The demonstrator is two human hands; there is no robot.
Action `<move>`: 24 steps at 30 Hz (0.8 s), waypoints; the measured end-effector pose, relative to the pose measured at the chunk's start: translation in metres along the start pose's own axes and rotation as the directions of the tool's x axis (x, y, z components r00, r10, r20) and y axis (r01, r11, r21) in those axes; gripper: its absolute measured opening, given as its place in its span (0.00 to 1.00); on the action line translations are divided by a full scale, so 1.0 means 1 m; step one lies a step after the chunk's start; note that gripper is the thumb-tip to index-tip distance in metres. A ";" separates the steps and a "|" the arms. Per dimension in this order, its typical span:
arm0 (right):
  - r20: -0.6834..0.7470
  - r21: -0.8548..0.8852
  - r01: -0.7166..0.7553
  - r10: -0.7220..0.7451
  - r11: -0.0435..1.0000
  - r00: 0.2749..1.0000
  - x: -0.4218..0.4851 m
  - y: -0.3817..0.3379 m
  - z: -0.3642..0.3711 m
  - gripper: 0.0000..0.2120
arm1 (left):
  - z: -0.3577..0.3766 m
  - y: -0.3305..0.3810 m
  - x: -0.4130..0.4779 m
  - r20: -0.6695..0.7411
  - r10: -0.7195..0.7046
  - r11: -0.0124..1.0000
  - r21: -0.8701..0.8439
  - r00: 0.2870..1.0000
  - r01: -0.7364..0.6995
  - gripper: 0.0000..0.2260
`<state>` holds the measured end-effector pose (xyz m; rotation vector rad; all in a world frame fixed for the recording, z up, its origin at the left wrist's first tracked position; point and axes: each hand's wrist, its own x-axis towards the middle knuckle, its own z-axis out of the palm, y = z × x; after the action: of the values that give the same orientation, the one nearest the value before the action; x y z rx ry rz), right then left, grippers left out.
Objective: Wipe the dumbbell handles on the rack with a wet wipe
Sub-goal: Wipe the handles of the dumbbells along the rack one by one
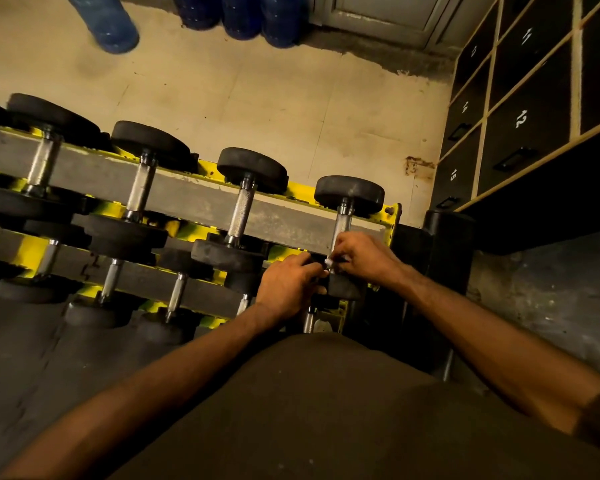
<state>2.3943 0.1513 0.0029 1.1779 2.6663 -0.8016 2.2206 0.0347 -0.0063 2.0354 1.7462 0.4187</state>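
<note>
Where: right middle of the frame, last dumbbell handle (342,225) on the yellow rack (392,220) | Fingers: right hand (364,258) pinches the small wet wipe (329,262) at the handle's near end; left hand (288,289) curls round the black end (345,289) | Risk: the wipe may slip out and fall behind the rack.

Lockers (527,109) and water jugs (243,15) are lining a tiled corner.
The black lockers, with pale frames and white numbers, are running along the right side. The blue jugs are clustering at the far wall beside a grey door (378,12), with one more jug (111,22) sitting apart to the left. A rusty stain (418,166) is marking the cream floor tiles (274,109) near the lockers.
</note>
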 end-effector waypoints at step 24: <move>0.206 -0.239 0.188 -0.140 0.953 0.968 0.023 -0.017 -0.006 0.02 | -0.006 0.006 -0.002 -0.013 0.040 0.994 0.101 0.999 -0.038 0.13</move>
<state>2.3665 0.1600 0.0084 0.7864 2.6353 -0.5346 2.2225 0.0330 0.0018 2.1449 1.7719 0.3653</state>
